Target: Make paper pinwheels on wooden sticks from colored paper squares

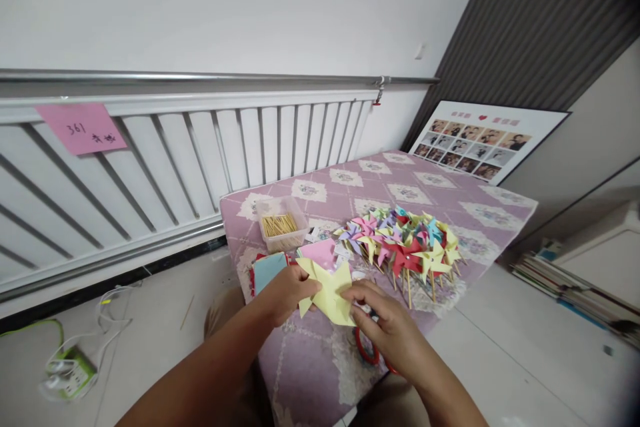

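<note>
Between my two hands is a sheet of yellow paper (330, 293) cut into pinwheel flaps. My left hand (294, 290) pinches its left side between thumb and fingers. On the right side, my right hand (383, 320) has its fingers closed on the paper's edge. Red-handled scissors (367, 347) lie on the table, partly under my right hand. Just beyond my left hand are a stack of blue paper (270, 271) and some pink paper (320, 252). A pile of finished colourful pinwheels (400, 243) on sticks lies to the right.
A clear plastic box (283, 243) of thin wooden sticks stands at the back left of the cloth-covered table (310, 373). Behind it runs a white radiator (240, 147) bearing a pink note (83, 128). A photo board (485, 140) leans at the far end. A green power strip (75, 373) lies on the floor.
</note>
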Available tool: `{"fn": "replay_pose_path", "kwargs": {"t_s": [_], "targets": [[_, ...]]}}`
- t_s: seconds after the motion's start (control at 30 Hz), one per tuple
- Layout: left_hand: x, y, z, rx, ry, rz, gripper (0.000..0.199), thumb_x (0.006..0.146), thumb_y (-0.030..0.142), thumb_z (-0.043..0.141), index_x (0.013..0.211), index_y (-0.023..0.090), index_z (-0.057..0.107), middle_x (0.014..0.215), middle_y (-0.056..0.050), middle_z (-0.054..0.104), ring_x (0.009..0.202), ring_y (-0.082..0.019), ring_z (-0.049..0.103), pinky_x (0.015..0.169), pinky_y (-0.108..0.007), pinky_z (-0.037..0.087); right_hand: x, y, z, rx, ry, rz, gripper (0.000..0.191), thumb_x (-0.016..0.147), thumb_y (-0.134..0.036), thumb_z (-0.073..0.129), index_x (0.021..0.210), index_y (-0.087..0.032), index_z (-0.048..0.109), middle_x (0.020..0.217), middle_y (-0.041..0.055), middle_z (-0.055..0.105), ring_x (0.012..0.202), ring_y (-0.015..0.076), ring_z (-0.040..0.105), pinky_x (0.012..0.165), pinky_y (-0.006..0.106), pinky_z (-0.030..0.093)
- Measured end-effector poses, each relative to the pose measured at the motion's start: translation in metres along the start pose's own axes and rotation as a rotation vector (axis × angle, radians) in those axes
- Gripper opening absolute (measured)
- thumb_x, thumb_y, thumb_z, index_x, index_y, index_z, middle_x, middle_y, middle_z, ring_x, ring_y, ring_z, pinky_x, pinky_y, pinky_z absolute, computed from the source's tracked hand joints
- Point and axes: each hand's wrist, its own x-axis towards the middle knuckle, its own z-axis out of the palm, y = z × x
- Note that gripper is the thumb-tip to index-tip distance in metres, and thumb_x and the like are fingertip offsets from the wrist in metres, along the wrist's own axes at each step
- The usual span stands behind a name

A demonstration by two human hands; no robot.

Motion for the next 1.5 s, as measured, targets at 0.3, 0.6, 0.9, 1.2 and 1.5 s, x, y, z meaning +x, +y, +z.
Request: {"fn": "replay_pose_path", "kwargs": {"t_s": [0.3, 0.6, 0.9, 1.2, 1.5], "targets": [[-0.003, 0.001, 0.002, 0.255, -0.003, 0.016, 0.013, 0.067, 0.026, 0.056, 0.065, 0.016, 0.063, 0.057, 0.001, 0.056, 0.048, -0.010, 0.043, 0.049, -0.024, 0.032, 0.007, -0.009, 0.004, -0.053, -0.016, 0.011, 0.020, 0.094, -0.026, 0.048, 0.077, -0.022, 0.059, 0.080, 0.0021, 0.057, 0.074, 0.0168, 0.054, 0.068, 0.027, 0.043], [-0.003, -0.001, 0.013, 0.404, 0.133, -0.004, 0.016, 0.067, 0.029, 0.054, 0.055, 0.018, 0.053, 0.050, 0.002, 0.053, 0.046, -0.010, 0.042, 0.045, -0.024, 0.028, 0.011, -0.008, 0.009, -0.217, 0.017, 0.080, 0.018, 0.092, -0.023, 0.048, 0.075, -0.021, 0.056, 0.075, 0.0014, 0.054, 0.075, 0.0191, 0.053, 0.069, 0.030, 0.039], [-0.002, -0.003, 0.016, 0.436, 0.132, 0.027, 0.016, 0.067, 0.029, 0.053, 0.055, 0.018, 0.050, 0.048, 0.005, 0.040, 0.045, -0.009, 0.034, 0.044, -0.024, 0.024, 0.013, -0.008, 0.012, -0.283, 0.059, 0.094, 0.019, 0.088, -0.020, 0.052, 0.069, -0.021, 0.054, 0.075, 0.0022, 0.054, 0.074, 0.0188, 0.053, 0.065, 0.029, 0.039], [0.000, -0.005, 0.017, 0.451, 0.181, 0.023, 0.023, 0.068, 0.033, 0.053, 0.051, 0.019, 0.047, 0.048, 0.005, 0.040, 0.045, -0.009, 0.033, 0.045, -0.026, 0.023, 0.017, 0.001, 0.021, -0.157, 0.186, 0.191, 0.005, 0.081, -0.023, 0.056, 0.076, -0.021, 0.055, 0.080, 0.0028, 0.058, 0.075, 0.0197, 0.057, 0.068, 0.030, 0.042], [0.005, -0.014, 0.016, 0.366, 0.175, 0.010, 0.020, 0.070, 0.034, 0.055, 0.058, 0.018, 0.054, 0.051, 0.002, 0.052, 0.045, -0.010, 0.038, 0.047, -0.025, 0.030, 0.020, 0.002, 0.038, 0.322, 0.423, 0.384, 0.093, 0.069, -0.022, 0.066, 0.150, -0.019, 0.020, 0.068, -0.0051, 0.064, 0.054, 0.0152, 0.056, 0.054, 0.027, 0.046]]}}
